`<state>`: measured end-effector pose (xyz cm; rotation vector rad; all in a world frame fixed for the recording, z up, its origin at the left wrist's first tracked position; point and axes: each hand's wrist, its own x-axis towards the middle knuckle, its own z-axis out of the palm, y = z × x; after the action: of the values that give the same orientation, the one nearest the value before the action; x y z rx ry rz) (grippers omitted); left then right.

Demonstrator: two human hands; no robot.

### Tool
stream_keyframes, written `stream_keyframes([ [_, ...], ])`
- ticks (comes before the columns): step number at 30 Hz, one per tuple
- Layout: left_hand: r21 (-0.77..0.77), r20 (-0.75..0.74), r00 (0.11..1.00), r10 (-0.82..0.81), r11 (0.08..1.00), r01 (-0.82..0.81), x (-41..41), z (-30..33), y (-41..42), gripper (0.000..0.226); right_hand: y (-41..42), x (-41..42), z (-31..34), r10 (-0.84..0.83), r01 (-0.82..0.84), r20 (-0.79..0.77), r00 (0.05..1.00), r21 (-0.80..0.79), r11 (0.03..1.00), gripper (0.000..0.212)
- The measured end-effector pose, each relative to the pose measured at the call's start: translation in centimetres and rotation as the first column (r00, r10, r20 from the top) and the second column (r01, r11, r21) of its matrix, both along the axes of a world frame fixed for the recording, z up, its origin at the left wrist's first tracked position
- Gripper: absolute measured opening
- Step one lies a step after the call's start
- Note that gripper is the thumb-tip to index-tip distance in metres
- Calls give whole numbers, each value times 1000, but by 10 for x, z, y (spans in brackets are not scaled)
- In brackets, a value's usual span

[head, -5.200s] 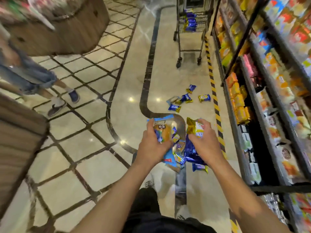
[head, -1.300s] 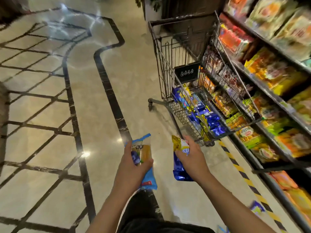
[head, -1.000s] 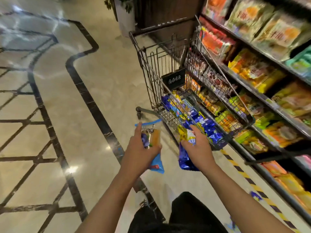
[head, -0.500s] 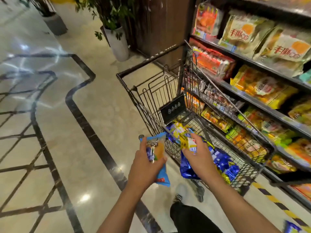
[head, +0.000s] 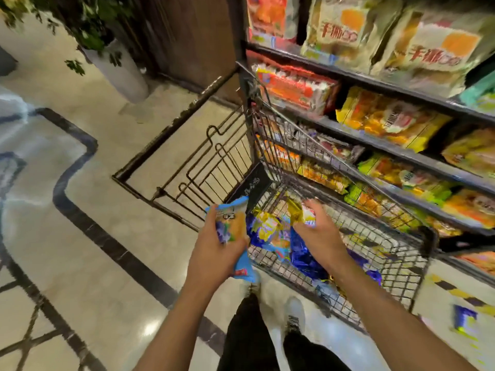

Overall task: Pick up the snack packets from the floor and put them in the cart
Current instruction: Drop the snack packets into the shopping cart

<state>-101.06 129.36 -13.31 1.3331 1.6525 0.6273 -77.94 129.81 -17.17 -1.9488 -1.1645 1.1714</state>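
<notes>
Two hands hold snack packets: left hand [head: 218,253] grips a blue packet [head: 232,226] beside the cart's rim [head: 171,204]; right hand [head: 320,234] pinches a yellow packet [head: 296,214] over the basket.

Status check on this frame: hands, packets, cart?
Left hand grips blue packet. Right hand over cart, holding gold packets. One packet on floor.

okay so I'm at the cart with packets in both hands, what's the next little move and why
Probably let the right hand drop its yellow and blue packets now: it is already over the cart basket, above the packets lying there. The left hand grips the light blue packet at the cart's near edge and should follow inward.
</notes>
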Motion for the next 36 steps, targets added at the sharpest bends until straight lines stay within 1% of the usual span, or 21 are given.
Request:
stream_keyframes([
  [2,-41,27,999,-40,998,41,1,-13,29,64,13,1,-7,-30,30,-6,1000,-3,1000,61],
  [4,-132,90,993,-82,987,93,-1,-31,56,73,22,0,-14,-82,83,30,996,-56,995,64],
  [5,-164,95,989,-109,979,124,-1,-38,71,74,26,-1,-20,-119,121,34,992,-74,990,65],
  [7,-166,42,978,-203,964,207,-1,-52,99,68,38,-6,-28,-198,198,13,980,-110,974,67],
  [9,-173,32,960,-280,944,281,1,-64,125,61,54,-10,-37,-239,237,9,971,-160,958,70],
  [12,-198,3,936,-352,917,346,1,-91,153,54,73,-18,-50,-259,266,57,964,-205,942,63],
  [15,-265,-23,915,-402,885,382,7,-121,171,67,85,-22,-70,-293,308,103,951,-215,927,64],
  [17,-300,-65,898,-436,867,399,13,-139,179,68,89,-25,-87,-307,324,104,946,-246,914,65],
  [20,-322,-126,864,-487,844,429,26,-171,188,81,93,-28,-119,-304,325,118,945,-276,904,68],
  [22,-365,-164,835,-525,819,443,34,-196,193,86,93,-34,-146,-313,341,140,939,-300,891,71],
  [25,-370,-265,794,-547,818,440,38,-230,193,95,97,-48,-187,-355,401,191,915,-348,847,75],
  [27,-403,-279,787,-550,811,424,37,-251,190,96,101,-57,-211,-388,440,213,897,-346,829,73],
  [29,-419,-309,781,-543,815,401,32,-272,183,94,100,-70,-239,-383,450,250,889,-331,829,70],
  [32,-446,-364,717,-595,787,426,24,-292,173,85,92,-92,-275,-333,431,312,889,-331,840,70],
  [34,-467,-394,655,-645,754,462,20,-302,168,88,90,-103,-281,-381,472,300,875,-347,811,68],
  [35,-479,-396,638,-661,741,471,19,-304,167,89,89,-106,-284,-423,503,283,861,-351,790,71],
  [36,-489,-383,640,-666,734,471,20,-305,167,89,90,-107,-284,-450,521,266,852,-360,774,77],
])
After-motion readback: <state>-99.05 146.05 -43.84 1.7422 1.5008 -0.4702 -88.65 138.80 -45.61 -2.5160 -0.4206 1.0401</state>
